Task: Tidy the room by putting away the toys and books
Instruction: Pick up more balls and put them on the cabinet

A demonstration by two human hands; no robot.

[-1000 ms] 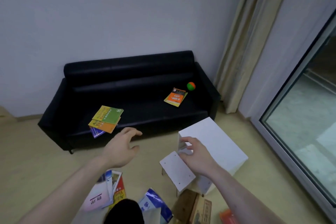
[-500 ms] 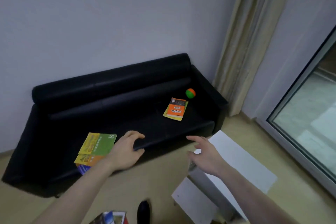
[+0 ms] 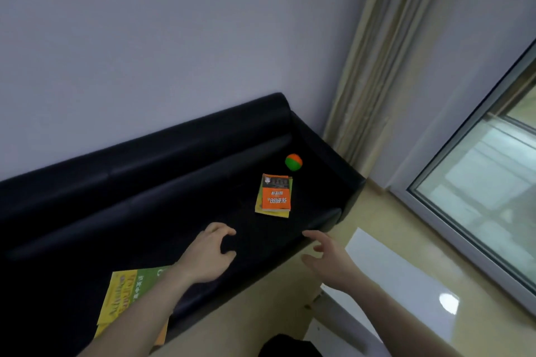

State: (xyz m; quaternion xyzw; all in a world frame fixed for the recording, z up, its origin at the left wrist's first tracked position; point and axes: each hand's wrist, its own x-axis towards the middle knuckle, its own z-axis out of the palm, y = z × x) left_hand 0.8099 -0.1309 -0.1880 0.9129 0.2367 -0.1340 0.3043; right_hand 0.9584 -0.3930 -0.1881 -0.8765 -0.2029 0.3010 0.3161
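Note:
On the black sofa point(image 3: 150, 171) an orange book point(image 3: 275, 197) lies on top of a yellow one, near the right end of the seat. Just behind it sits an orange-and-green ball point(image 3: 293, 162). A green and yellow book stack point(image 3: 127, 295) lies on the seat at the lower left, partly under my left forearm. My left hand point(image 3: 207, 255) hovers over the seat with loosely curled fingers and holds nothing. My right hand point(image 3: 329, 258) is spread, empty, over the seat's front edge. Both hands are short of the orange book.
A white cabinet point(image 3: 391, 278) stands on the floor at the lower right, beside the sofa's front. A beige curtain point(image 3: 385, 46) hangs past the sofa's right arm. A glass sliding door point(image 3: 487, 182) fills the right side.
The view has closed in on the sofa's right end. My right hand left the white cabinet's door, and both hands reached forward over the seat. The floor books dropped out of sight.

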